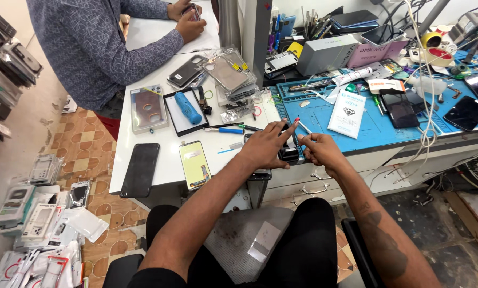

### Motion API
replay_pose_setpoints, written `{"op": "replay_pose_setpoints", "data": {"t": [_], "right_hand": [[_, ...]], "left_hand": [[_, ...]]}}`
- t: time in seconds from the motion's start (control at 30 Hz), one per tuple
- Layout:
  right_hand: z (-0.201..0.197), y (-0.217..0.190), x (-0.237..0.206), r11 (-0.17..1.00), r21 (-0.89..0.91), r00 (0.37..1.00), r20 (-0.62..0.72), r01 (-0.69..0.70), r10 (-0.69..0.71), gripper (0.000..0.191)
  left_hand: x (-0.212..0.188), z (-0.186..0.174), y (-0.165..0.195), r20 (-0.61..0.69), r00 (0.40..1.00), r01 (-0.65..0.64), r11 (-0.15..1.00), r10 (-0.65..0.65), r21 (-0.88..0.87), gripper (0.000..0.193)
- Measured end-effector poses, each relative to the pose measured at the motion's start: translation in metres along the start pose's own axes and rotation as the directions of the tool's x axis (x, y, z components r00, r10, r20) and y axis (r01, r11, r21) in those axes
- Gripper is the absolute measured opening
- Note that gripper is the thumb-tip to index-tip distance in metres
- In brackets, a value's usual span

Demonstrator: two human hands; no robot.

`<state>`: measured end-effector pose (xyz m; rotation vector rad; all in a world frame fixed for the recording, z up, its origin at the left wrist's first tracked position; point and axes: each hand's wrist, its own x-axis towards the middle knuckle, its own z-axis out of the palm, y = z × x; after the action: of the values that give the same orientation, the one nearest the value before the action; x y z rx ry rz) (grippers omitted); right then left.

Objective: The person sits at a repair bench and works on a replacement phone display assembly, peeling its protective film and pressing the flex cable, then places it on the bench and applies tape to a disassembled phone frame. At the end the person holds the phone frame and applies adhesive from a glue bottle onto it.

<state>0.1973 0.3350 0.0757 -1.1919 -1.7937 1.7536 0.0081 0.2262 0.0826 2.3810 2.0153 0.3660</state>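
Both hands meet at the worktop's near edge. The left hand lies flat, fingers spread, pressing a small dark phone lengthwise toward the blue mat. The right hand pinches a thin white tool angled just beside it. Farther off, a blue-handled tool and another person's patterned sleeve.

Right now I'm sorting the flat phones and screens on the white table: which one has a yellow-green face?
The screen panel near the table's front edge, just left of the left hand. The phone beside it is plain black.
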Motion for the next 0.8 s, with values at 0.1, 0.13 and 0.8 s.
{"op": "replay_pose_setpoints", "data": {"t": [0.1, 0.13, 0.8], "right_hand": [[-0.001, 0.004, 0.004, 1.0, -0.021, 0.999, 0.034, -0.002, 0.003, 0.038], [-0.001, 0.004, 0.005, 1.0, -0.026, 0.999, 0.045, -0.011, 0.012, 0.038], [0.011, 0.003, -0.003, 0.952, 0.282, 0.991, 0.101, -0.116, 0.091, 0.019]], "left_hand": [[-0.001, 0.002, 0.0, -0.005, 1.0, 0.0, 1.0, 0.0, -0.007, 0.13], [-0.002, 0.002, 0.0, -0.01, 1.0, 0.0, 1.0, 0.0, -0.009, 0.13], [-0.003, 0.002, 0.005, -0.058, 0.995, 0.076, 0.994, -0.081, -0.075, 0.121]]}}
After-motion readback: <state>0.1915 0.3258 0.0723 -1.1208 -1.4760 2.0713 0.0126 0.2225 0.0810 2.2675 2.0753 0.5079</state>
